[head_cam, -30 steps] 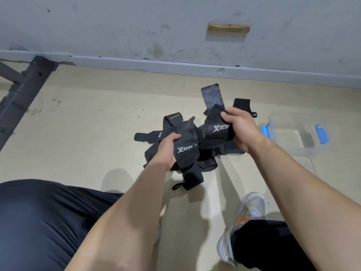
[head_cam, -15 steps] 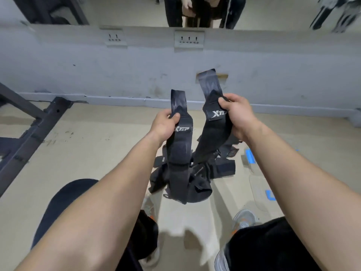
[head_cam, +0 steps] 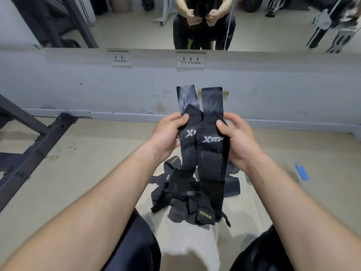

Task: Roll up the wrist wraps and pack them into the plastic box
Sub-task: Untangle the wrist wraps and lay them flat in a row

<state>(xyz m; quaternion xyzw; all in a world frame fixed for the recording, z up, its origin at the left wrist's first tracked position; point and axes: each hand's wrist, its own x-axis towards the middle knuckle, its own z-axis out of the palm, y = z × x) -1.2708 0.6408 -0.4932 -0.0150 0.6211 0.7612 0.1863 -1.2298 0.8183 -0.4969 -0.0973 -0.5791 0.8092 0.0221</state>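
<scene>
The left hand (head_cam: 168, 133) pinches one wrist wrap (head_cam: 188, 151), the right hand (head_cam: 238, 141) a second wrap (head_cam: 212, 159), both hanging unrolled above the pile (head_cam: 187, 200) on the floor (head_cam: 88, 173); rolling seems not yet begun; next likely calls for freeing one wrap and rolling it from an end.

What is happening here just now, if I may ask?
A person holds up two black wrist wraps side by side: the left hand grips the left wrap, and the right hand grips the right wrap. Both hang unrolled. More wraps lie in a loose pile on the floor below.
</scene>
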